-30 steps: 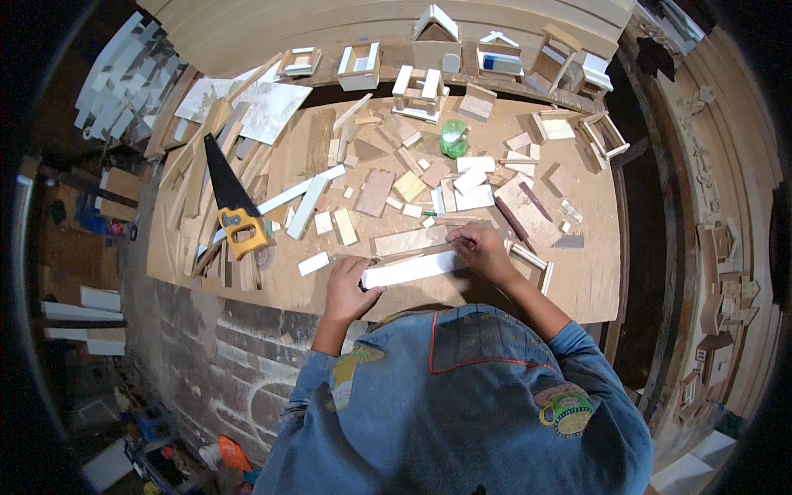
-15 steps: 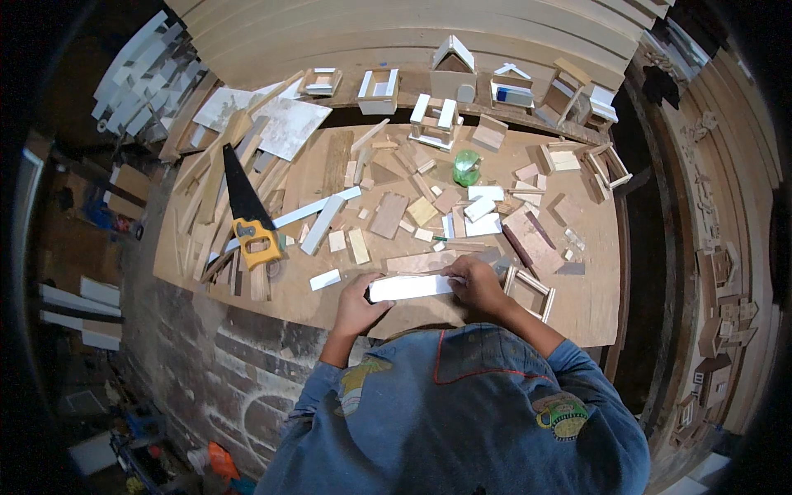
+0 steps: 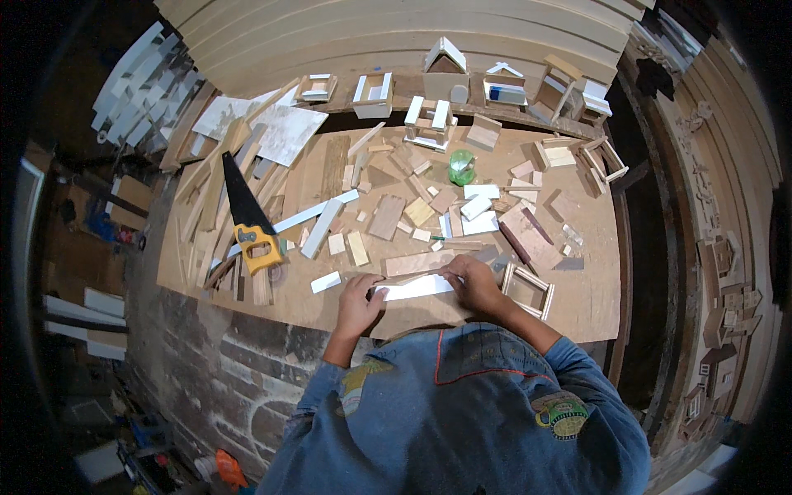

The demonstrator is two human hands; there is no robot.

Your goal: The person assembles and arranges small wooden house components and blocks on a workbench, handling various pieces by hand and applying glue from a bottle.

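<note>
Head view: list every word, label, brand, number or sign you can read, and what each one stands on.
No text can be read.
Round green patch on the shirt: may bear lettering, too small to tell.
Saw: any marking is too small to read.
Green container: no legible label.
White strip: no lettering visible.

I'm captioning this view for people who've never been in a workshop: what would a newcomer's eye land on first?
Probably the black-bladed handsaw with its yellow handle, lying on wood strips at the table's left. Next, the bright white strip at the near edge, between the left hand and right hand. Then the green translucent object among pale wood pieces, toward the table's far side.
</note>
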